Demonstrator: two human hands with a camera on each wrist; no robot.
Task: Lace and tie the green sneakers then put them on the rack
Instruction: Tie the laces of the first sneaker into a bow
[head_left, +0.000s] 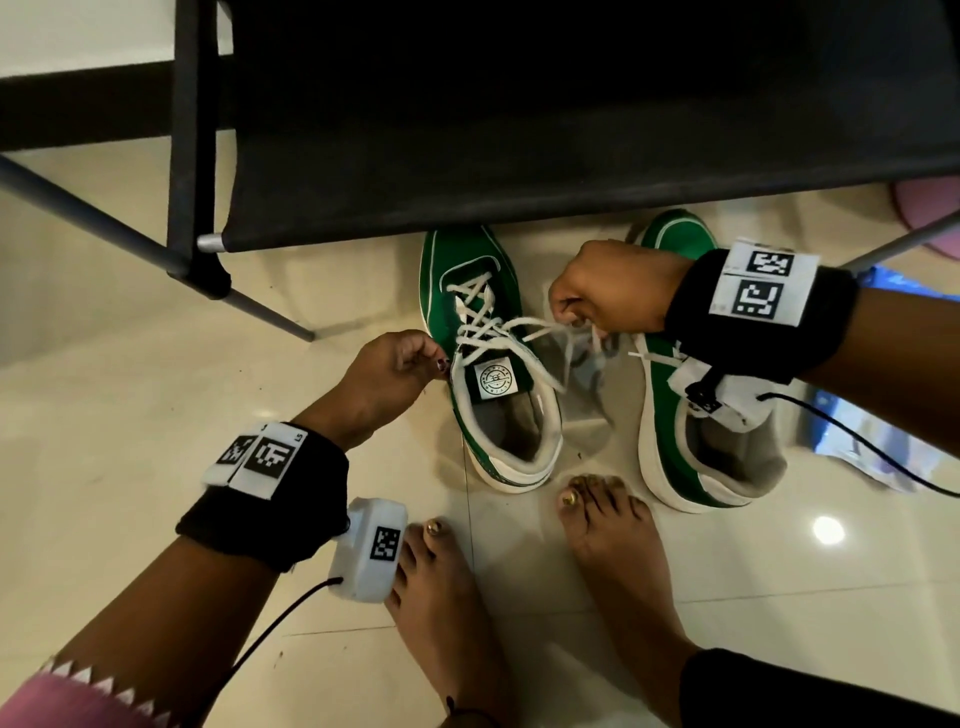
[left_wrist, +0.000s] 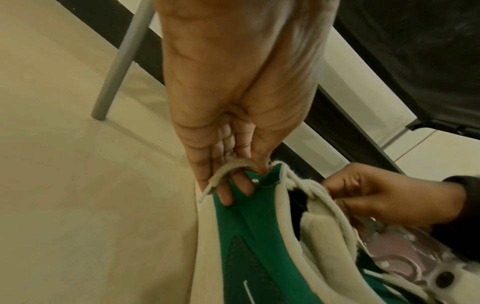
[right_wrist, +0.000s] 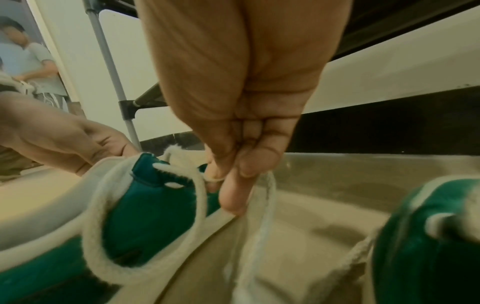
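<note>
Here, sneaker (head_left: 488, 358) toe rackward (lengthwise).

glossy cream tile floor (head_left: 727, 597) with a lamp glare (head_left: 828, 530); dark skirting (head_left: 78, 104) along a pale wall (right_wrist: 389, 67).

Right hand (right_wrist: 233, 115) pinches white lace (right_wrist: 200, 191) between thumb and fingertips beside left sneaker (right_wrist: 145, 207). Lace loops down past green eyelet flap. Left hand (right_wrist: 64, 139) at sneaker's far side. Second sneaker (right_wrist: 428, 236) lower right, blurred.
</note>
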